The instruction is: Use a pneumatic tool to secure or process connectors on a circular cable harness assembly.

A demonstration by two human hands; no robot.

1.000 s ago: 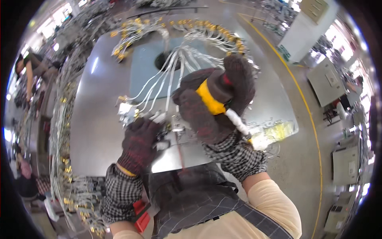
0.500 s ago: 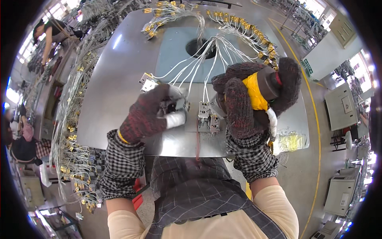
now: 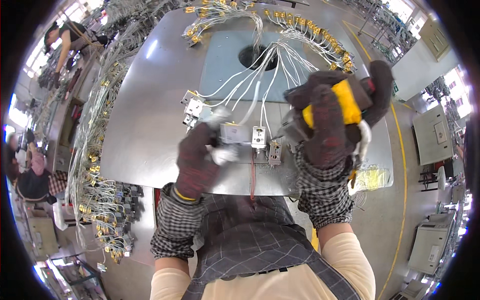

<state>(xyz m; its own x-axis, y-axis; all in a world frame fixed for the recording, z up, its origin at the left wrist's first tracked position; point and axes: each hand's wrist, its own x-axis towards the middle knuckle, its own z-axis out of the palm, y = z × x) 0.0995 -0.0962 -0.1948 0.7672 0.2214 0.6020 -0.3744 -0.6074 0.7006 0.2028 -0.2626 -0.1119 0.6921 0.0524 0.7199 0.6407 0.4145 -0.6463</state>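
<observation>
My left hand (image 3: 196, 162), in a dark red knit glove with white-wrapped fingertips, pinches a small silver metal box (image 3: 233, 133). Motion smears the fingertips, and a white cable seems to run up from the box. My right hand (image 3: 327, 127), gloved the same dark way, is wrapped round a dark hand-held power tool (image 3: 346, 102) bound with yellow tape. The tool's tip is blurred. Between the hands, a silver metal block (image 3: 258, 137) with white cable stands beside a second, greyer block (image 3: 274, 152). Farther left lie more white-cabled metal boxes (image 3: 193, 107).
White cables with gold-coloured ends (image 3: 320, 35) fan out round a dark round hole (image 3: 257, 57) in a blue-grey plate (image 3: 215, 65) on the metal table (image 3: 145, 125). Thin red wires (image 3: 252, 180) hang over its near edge. Cable bundles (image 3: 90, 135) line the left; another person (image 3: 70, 42) is at the far left.
My left hand has moved slightly right and now has the metal box between its fingertips. My right hand and the tool have shifted a little right, away from the blocks.
</observation>
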